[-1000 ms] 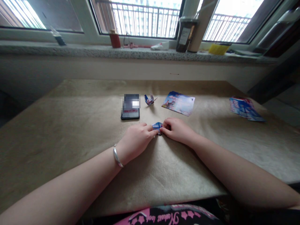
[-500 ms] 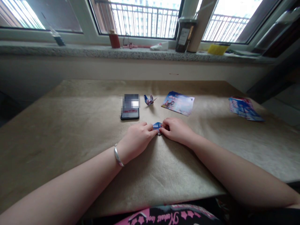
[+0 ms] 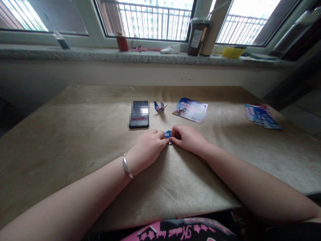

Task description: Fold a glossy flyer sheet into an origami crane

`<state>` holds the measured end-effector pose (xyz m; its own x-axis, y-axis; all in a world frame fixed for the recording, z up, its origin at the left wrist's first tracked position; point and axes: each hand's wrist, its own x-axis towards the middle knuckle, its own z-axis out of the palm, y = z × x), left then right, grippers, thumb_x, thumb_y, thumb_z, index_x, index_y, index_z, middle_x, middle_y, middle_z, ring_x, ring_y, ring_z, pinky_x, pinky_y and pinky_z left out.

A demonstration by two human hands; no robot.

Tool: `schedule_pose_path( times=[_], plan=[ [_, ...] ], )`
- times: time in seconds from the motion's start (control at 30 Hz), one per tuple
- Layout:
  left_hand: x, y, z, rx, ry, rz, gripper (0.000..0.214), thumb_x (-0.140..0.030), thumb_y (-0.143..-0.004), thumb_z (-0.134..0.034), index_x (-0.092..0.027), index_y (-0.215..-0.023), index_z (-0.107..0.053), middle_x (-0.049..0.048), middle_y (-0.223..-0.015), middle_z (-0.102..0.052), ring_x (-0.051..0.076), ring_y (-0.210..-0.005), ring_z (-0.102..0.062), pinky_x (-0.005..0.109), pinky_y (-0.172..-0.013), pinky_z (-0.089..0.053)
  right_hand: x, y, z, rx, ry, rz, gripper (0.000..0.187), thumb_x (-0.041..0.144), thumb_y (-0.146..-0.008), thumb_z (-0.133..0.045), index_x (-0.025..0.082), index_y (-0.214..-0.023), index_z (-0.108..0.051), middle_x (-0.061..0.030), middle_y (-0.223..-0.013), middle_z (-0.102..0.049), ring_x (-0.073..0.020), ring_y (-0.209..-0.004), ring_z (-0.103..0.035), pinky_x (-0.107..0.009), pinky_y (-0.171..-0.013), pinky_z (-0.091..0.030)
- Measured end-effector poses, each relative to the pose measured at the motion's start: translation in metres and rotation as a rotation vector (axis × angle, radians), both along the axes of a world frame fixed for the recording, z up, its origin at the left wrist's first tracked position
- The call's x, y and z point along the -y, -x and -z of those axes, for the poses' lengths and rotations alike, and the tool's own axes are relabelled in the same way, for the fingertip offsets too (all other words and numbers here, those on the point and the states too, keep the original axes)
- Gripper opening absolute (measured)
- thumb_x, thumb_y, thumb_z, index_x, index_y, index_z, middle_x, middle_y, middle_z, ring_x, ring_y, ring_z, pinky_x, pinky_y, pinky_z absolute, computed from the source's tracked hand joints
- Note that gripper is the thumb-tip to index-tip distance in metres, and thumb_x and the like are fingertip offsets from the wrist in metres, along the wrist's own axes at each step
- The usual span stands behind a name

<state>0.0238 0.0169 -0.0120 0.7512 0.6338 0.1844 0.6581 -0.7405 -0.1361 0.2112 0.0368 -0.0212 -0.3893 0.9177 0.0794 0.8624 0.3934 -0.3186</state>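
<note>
A small folded piece of blue printed paper (image 3: 168, 134) lies on the tan table cover (image 3: 75, 140) in front of me. My left hand (image 3: 146, 150), with a silver bracelet on its wrist, pinches the paper's left side with curled fingers. From the right, my right hand (image 3: 188, 138) presses and pinches the same piece, covering most of it. Only a small blue patch shows between the two hands.
A dark phone (image 3: 139, 114) lies just beyond my left hand. A finished folded paper crane (image 3: 159, 106) and a printed sheet (image 3: 191, 110) sit behind. More printed sheets (image 3: 261, 115) lie far right. The windowsill (image 3: 140, 57) holds a red cup, a dark jar and other items.
My right hand's fingers have slid a little left over the folded paper, so less of the blue shows. My left hand has barely moved.
</note>
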Motion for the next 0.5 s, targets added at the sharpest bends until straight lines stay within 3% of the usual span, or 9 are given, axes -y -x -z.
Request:
schedule_pose_path(
  times=[0.23, 0.5],
  plan=[
    [-0.001, 0.001, 0.001, 0.011, 0.001, 0.053, 0.023, -0.015, -0.091, -0.048, -0.019, -0.107, -0.064, 0.0054, -0.09, -0.06, 0.018, -0.078, -0.051, 0.03, -0.068, -0.044, 0.01, 0.001, -0.001, 0.074, -0.126, -0.095, 0.01, 0.023, -0.086, -0.053, 0.02, -0.09, -0.062, -0.003, -0.087, -0.066, -0.0175, -0.084, -0.054, -0.026, -0.067, -0.034],
    [-0.001, 0.001, 0.003, 0.015, -0.011, 0.049, 0.024, -0.017, -0.092, -0.047, -0.02, -0.11, -0.062, 0.0057, -0.092, -0.06, 0.018, -0.08, -0.051, 0.031, -0.069, -0.045, 0.014, -0.006, -0.007, 0.173, -0.144, -0.177, 0.019, 0.019, -0.087, -0.05, 0.022, -0.087, -0.069, -0.0032, -0.089, -0.066, -0.0169, -0.083, -0.058, -0.027, -0.071, -0.037]
  ],
)
